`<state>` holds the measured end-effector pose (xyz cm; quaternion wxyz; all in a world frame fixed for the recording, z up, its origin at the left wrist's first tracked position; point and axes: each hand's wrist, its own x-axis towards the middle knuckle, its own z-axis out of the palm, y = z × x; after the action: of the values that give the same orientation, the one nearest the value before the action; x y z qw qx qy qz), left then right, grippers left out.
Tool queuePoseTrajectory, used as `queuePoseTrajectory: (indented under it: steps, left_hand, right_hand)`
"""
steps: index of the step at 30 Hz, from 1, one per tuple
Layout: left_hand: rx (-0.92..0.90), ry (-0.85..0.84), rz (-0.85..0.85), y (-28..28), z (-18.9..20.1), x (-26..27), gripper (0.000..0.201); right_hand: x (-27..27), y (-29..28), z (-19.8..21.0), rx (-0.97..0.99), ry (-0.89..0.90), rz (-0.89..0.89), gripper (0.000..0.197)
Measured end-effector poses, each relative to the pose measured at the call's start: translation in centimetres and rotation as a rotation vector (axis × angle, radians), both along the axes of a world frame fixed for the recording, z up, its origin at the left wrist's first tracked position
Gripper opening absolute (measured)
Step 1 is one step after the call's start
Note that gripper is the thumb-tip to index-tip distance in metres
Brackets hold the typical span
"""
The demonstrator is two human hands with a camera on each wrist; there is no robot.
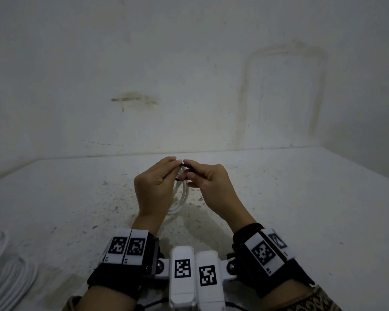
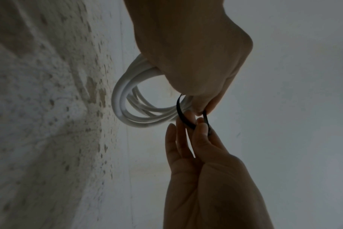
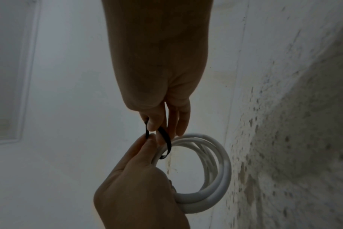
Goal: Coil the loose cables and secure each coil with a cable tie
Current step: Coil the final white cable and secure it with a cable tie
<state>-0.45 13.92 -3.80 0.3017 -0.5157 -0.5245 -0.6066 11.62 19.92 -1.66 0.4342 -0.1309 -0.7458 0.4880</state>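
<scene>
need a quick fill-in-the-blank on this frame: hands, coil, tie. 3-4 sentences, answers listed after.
1. The coiled cable held in the left hand is ____ in colour.
2. The cable tie looped around the coil's strands is ____ in colour.
3. The right hand pinches the ____ between thumb and fingers.
4. More white cables lie on the surface at the person's far ____ in the head view.

Missing words: white; black; cable tie; left
</scene>
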Motion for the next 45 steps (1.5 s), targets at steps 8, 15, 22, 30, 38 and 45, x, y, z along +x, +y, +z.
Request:
queuePoseTrajectory:
  steps: [8, 15, 22, 30, 38, 45]
  left_hand:
    - [-0.032, 0.091, 0.027, -0.13, -0.02, -0.4, 0.02]
    - [-0.027, 0.116, 0.057, -0.28, 0.14, -0.51, 0.022]
    - [-0.011, 0.074, 0.035, -0.19, 0.13, -0.54, 0.019]
    - [-0.017, 0.122, 0.068, -0.1, 0.01, -0.77, 0.015]
    - [-0.014, 0.148, 0.079, -0.14, 0.06, -0.84, 0.018]
    - [-0.027, 0.249, 0.125, -0.47, 0.37, -1.03, 0.015]
  right_hand:
    - [0.25, -0.19, 0.34, 0.024, -0.02, -0.003, 0.028]
    - [0.24, -0.43, 0.27, -0.073, -0.011, 0.035, 0.02]
    - [0.16, -0.37, 0.17, -0.105, 0.019, 0.021, 0.018]
    - [0.07, -0.33, 0.26, -0.087, 0.03, -0.036, 0.019]
    - [0.12, -0.58, 0.42, -0.091, 0.016, -0.035, 0.019]
    - [0.01, -0.44, 0.29, -0.084, 0.01, -0.077, 0.022]
